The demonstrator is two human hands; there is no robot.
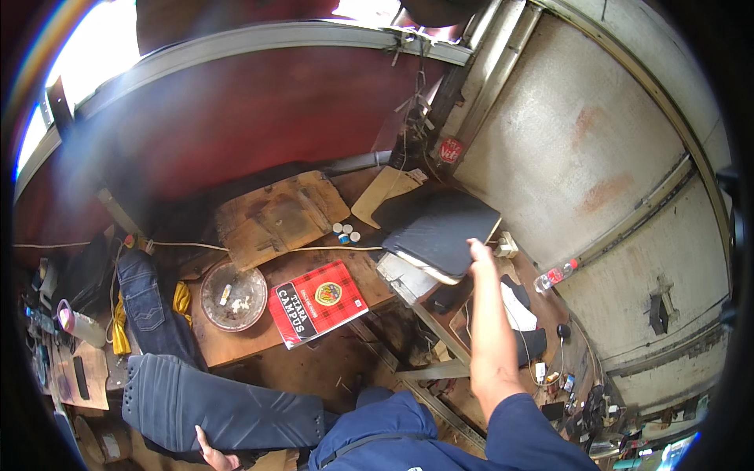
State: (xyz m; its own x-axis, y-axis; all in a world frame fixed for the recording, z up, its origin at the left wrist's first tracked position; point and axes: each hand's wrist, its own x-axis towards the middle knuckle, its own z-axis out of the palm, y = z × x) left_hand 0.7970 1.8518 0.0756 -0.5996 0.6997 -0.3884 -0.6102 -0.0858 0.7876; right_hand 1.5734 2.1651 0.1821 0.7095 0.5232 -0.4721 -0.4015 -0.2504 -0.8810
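My right arm stretches forward to the workbench. Its hand (477,254) is at the near right corner of a flat black-covered board (440,228) with a pale edge, fingers curled at the rim and partly hidden. The board rests at a slant over a grey box-like thing (402,279). At the lower left, my left hand (216,454) is at the near edge of a long dark grey panel (224,404) with moulded ridges. Its thumb lies over the panel's edge, and the other fingers are mostly out of sight beneath. The panel lies across in front of me.
A red plaid book (318,304), a round tray (233,297), a worn wooden board (283,216) and small bottles (345,233) are on the bench. Folded jeans (153,302) lie left. A plastic bottle (555,275) and cables are at right, beside a metal wall (581,141).
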